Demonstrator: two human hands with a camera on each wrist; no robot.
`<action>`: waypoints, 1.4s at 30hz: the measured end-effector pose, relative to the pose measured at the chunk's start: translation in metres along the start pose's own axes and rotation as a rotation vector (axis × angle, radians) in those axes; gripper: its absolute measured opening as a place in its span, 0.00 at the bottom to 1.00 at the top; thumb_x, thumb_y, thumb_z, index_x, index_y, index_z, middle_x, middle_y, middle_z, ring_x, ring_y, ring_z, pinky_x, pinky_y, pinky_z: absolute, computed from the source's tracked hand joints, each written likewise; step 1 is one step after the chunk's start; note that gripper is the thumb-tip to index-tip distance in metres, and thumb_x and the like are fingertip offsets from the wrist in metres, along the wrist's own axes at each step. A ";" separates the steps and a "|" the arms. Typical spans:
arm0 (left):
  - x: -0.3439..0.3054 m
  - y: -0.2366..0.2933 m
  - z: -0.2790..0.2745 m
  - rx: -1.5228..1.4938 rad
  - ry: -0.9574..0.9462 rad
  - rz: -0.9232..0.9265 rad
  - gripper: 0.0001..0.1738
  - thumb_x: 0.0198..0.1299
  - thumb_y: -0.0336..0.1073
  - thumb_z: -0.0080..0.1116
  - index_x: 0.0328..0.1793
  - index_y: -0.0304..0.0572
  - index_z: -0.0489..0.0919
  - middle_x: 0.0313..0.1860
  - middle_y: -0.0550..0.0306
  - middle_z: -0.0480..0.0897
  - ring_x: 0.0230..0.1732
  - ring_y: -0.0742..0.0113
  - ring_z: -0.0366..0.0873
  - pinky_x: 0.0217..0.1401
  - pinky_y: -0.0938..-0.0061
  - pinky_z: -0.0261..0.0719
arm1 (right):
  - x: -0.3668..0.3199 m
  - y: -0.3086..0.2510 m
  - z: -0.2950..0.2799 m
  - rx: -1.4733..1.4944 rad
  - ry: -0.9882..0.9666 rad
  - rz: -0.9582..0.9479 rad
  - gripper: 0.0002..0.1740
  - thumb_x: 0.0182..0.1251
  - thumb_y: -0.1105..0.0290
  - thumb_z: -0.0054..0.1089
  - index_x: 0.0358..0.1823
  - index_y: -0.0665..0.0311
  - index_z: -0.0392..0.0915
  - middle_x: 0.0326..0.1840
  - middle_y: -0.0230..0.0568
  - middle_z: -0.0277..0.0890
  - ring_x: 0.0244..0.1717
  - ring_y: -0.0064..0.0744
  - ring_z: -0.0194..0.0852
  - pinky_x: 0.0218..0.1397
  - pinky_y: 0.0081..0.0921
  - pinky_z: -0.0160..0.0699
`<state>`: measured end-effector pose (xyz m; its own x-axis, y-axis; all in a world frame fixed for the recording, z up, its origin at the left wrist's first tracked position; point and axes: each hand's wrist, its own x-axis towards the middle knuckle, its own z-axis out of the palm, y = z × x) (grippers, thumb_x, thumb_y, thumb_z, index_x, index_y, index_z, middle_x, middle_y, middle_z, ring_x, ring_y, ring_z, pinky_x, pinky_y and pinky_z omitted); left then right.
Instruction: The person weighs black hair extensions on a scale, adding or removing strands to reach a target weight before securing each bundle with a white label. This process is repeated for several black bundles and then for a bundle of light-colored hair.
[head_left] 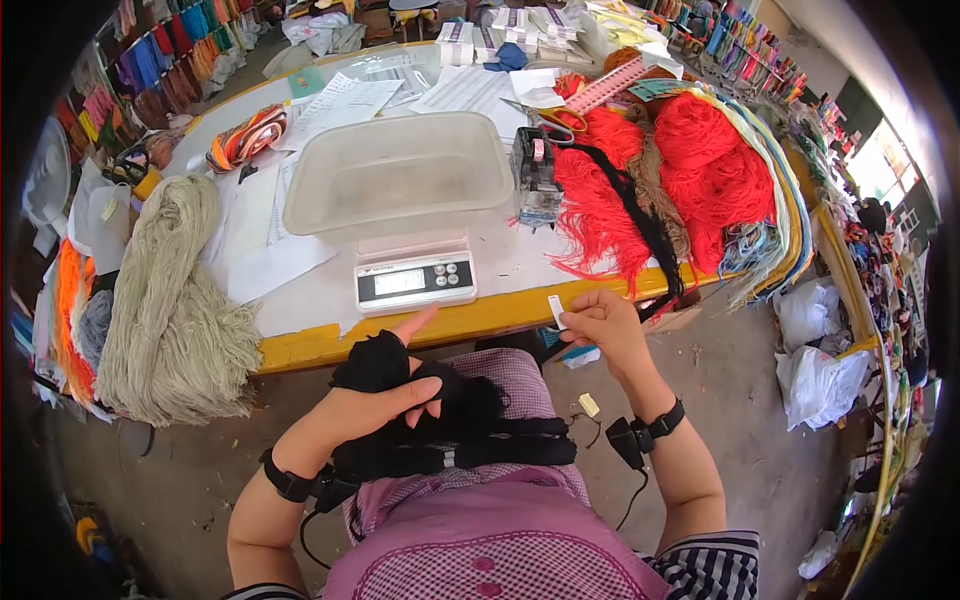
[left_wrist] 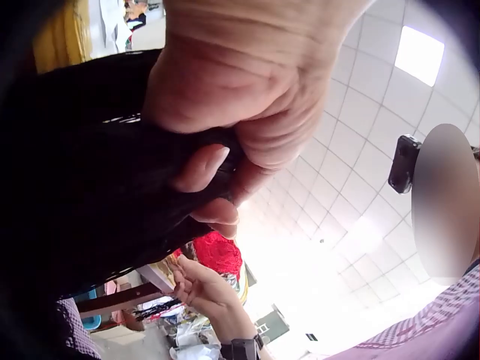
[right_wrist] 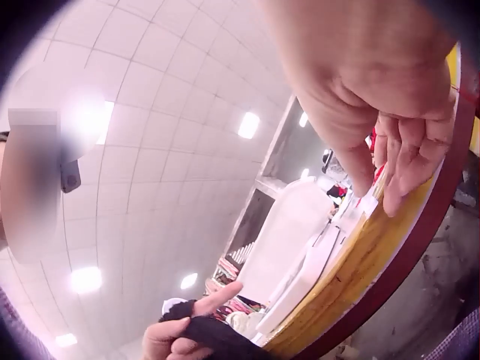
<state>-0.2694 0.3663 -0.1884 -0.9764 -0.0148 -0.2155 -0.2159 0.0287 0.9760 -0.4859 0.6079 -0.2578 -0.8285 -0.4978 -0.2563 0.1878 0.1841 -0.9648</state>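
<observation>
My left hand [head_left: 390, 405] holds a bunch of black yarn [head_left: 372, 362] above the lap, its index finger pointing out toward the table edge. In the left wrist view, the black yarn [left_wrist: 82, 187] fills the left side and the fingers curl into it. More black yarn [head_left: 500, 445] lies across the lap, with a pale band around it. Between thumb and fingertips, my right hand [head_left: 612, 335] pinches a small white label [head_left: 556, 310] near the table's front edge. The label [right_wrist: 367, 205] also shows at the fingertips in the right wrist view.
A digital scale [head_left: 418, 284] sits at the front edge, with a translucent plastic tub [head_left: 490, 190] on it. Red yarn [head_left: 715, 160], a black strand and a label dispenser [head_left: 537, 175] are to the right. Pale green yarn [head_left: 175, 290] hangs over the left edge. Papers [head_left: 345, 105] lie behind.
</observation>
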 end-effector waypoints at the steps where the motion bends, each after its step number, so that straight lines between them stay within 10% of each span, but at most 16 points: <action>1: 0.000 -0.001 0.000 0.026 0.008 0.021 0.42 0.66 0.30 0.56 0.82 0.40 0.47 0.27 0.57 0.82 0.21 0.77 0.73 0.30 0.82 0.73 | 0.000 0.002 0.001 0.006 -0.004 0.001 0.15 0.61 0.76 0.67 0.46 0.71 0.73 0.31 0.39 0.82 0.29 0.25 0.82 0.32 0.17 0.79; 16: -0.025 0.026 -0.005 0.053 0.076 0.201 0.50 0.57 0.23 0.57 0.83 0.45 0.44 0.32 0.53 0.83 0.27 0.74 0.75 0.34 0.82 0.74 | -0.056 -0.057 0.128 0.305 -0.613 -0.299 0.06 0.68 0.75 0.62 0.43 0.66 0.76 0.46 0.38 0.80 0.48 0.24 0.78 0.56 0.21 0.73; 21: -0.028 0.022 -0.016 -0.063 0.072 0.094 0.46 0.59 0.23 0.59 0.82 0.45 0.49 0.28 0.60 0.80 0.27 0.78 0.73 0.31 0.83 0.70 | -0.054 -0.046 0.143 0.292 -0.626 -0.207 0.06 0.69 0.74 0.60 0.42 0.67 0.73 0.39 0.38 0.79 0.40 0.22 0.77 0.41 0.22 0.76; 24: -0.029 0.014 -0.024 0.017 0.052 0.179 0.45 0.59 0.24 0.59 0.81 0.45 0.51 0.27 0.63 0.76 0.27 0.79 0.72 0.29 0.84 0.69 | -0.057 -0.052 0.146 -0.125 -0.402 -0.521 0.06 0.67 0.75 0.60 0.42 0.68 0.74 0.35 0.43 0.78 0.37 0.31 0.80 0.36 0.28 0.77; 26: -0.030 0.023 -0.029 0.038 0.118 0.029 0.45 0.58 0.23 0.59 0.81 0.45 0.52 0.26 0.65 0.74 0.27 0.80 0.71 0.29 0.84 0.68 | -0.053 -0.055 0.146 -0.426 -0.267 -1.072 0.08 0.63 0.77 0.62 0.43 0.69 0.76 0.35 0.48 0.78 0.36 0.45 0.80 0.37 0.34 0.78; 33: -0.025 0.014 -0.037 0.444 0.204 0.189 0.34 0.57 0.30 0.64 0.70 0.43 0.65 0.34 0.55 0.81 0.32 0.62 0.81 0.39 0.72 0.75 | -0.048 -0.064 0.135 -0.603 -0.445 -0.931 0.08 0.66 0.73 0.60 0.44 0.68 0.80 0.36 0.45 0.81 0.37 0.45 0.80 0.40 0.33 0.78; 35: -0.024 0.009 -0.037 0.524 0.230 0.227 0.29 0.57 0.31 0.64 0.65 0.42 0.68 0.35 0.54 0.81 0.34 0.60 0.81 0.40 0.71 0.75 | -0.047 -0.078 0.131 -0.391 -0.696 -0.226 0.10 0.69 0.68 0.58 0.42 0.69 0.80 0.34 0.38 0.81 0.35 0.30 0.79 0.39 0.27 0.76; 42: -0.021 0.012 -0.032 0.571 0.128 0.480 0.15 0.57 0.32 0.64 0.50 0.44 0.76 0.34 0.53 0.80 0.36 0.57 0.81 0.40 0.68 0.75 | -0.032 -0.067 0.128 -0.255 -0.800 -0.172 0.12 0.69 0.65 0.59 0.40 0.68 0.80 0.31 0.28 0.76 0.35 0.15 0.68 0.40 0.18 0.69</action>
<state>-0.2508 0.3347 -0.1715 -0.9633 0.0151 0.2681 0.2278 0.5741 0.7865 -0.4044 0.5027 -0.1923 -0.1952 -0.9668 -0.1651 -0.1103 0.1889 -0.9758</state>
